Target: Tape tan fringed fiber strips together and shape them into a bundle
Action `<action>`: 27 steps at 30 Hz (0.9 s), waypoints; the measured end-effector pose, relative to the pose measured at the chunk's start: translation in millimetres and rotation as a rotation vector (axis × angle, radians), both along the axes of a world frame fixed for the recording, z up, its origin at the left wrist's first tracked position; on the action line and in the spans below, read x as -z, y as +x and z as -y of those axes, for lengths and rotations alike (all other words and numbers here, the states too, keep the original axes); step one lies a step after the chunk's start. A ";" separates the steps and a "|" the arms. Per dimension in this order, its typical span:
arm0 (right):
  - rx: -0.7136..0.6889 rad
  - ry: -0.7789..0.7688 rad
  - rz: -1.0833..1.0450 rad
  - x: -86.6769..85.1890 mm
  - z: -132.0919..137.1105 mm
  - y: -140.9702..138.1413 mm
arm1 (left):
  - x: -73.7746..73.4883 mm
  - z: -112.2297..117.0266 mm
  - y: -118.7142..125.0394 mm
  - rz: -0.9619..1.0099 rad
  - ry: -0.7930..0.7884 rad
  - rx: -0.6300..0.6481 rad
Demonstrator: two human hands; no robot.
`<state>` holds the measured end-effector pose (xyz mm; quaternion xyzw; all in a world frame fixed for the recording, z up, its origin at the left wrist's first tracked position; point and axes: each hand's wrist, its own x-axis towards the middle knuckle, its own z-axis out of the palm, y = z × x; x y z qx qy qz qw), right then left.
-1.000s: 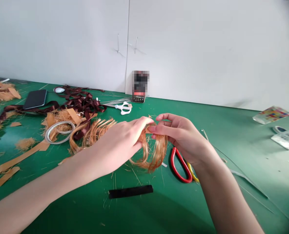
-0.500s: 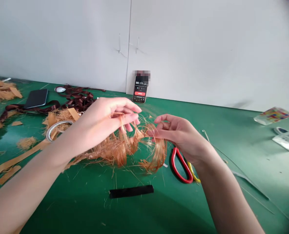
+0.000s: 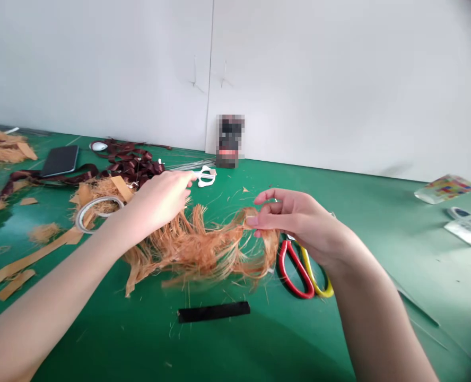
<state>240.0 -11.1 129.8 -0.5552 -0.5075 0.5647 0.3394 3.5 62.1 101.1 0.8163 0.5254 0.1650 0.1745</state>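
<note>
My right hand pinches the right end of a fringed length of orange-brown raffia-like fibre, between thumb and index finger. The fringe spreads leftward across the green table, loose strands hanging and curling. My left hand is beyond the fringe, its fingers closed at the small white-handled scissors; the thumb and the blades are hidden. Just below my right hand lie larger scissors with one red and one yellow handle. A black strip lies in front of the fringe.
At the left are a roll of tape, tan strips, fibre tufts, dark brown ribbon and a dark phone-like slab. A blurred-out phone leans on the white wall. Plastic packets lie at right.
My left hand has let go of the fibre and moved left and away to the white-handled scissors, now visible. The fringe has dropped lower. My right hand still pinches its end.
</note>
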 end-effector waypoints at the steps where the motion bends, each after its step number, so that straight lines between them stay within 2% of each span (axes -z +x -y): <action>1: 0.010 0.003 0.006 0.4 -0.1 -0.4 | -5.1 6.1 3.3 0.000 0.059 -0.005; 3: 0.028 0.010 0.011 0.0 0.1 -2.3 | -16.7 20.5 11.4 0.108 0.095 0.014; 6: 0.065 0.028 -0.003 -1.9 0.9 -5.5 | -26.8 38.6 19.9 0.222 -0.035 0.103; 11: 0.099 0.054 -0.051 -2.2 1.2 -5.4 | -22.2 44.1 19.1 0.232 -0.328 0.239; 14: 0.095 0.059 -0.035 -1.2 0.8 -3.7 | -20.1 41.9 16.6 0.185 -0.424 0.299; 17: 0.092 0.061 -0.027 -0.6 0.1 -3.1 | -20.3 42.5 17.1 0.152 -0.434 0.329; 24: 0.081 0.061 -0.035 2.3 -1.8 -1.8 | -22.1 47.0 24.7 0.196 -0.412 0.299; 27: 0.089 0.063 -0.043 2.2 -2.2 -1.1 | -20.2 48.5 25.3 0.194 -0.356 0.294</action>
